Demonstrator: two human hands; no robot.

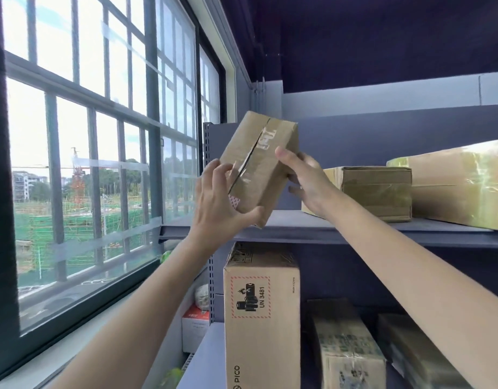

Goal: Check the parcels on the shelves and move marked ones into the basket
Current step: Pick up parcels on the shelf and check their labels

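Note:
A small taped cardboard parcel (260,161) is held tilted in the air above the left end of the upper shelf (326,230). My left hand (218,204) grips its lower left corner, thumb under the bottom edge. My right hand (305,179) grips its right side, thumb on the front face. The parcel's top shows a taped seam and torn white label remains. A red-patterned patch peeks out beside my left fingers. No basket is in view.
Two more parcels (376,192) (461,183) sit on the upper shelf to the right. Below stand a tall PICO box with a UN 3481 battery label (261,313) and two taped parcels (348,352) (418,357). A large window (96,153) fills the left side.

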